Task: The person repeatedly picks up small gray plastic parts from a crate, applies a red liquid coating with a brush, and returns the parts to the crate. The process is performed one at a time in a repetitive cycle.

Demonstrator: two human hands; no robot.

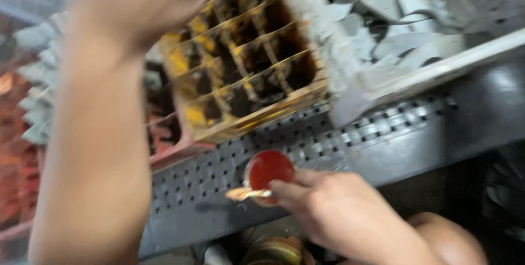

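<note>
Fingers (290, 189) of my right hand (333, 210) pinched shut on a small round red disc (268, 169), holding it at its lower edge along with a thin pale strip (246, 193) poking out left of the fingertips. Left arm (104, 134) runs up the frame, blurred; its hand is cut off at the top, can't tell the grip. Beyond the fingertips: dark perforated bench (350, 142), yellow gridded crate (240, 62), grey crate of pale parts (394, 30) further right.
</note>
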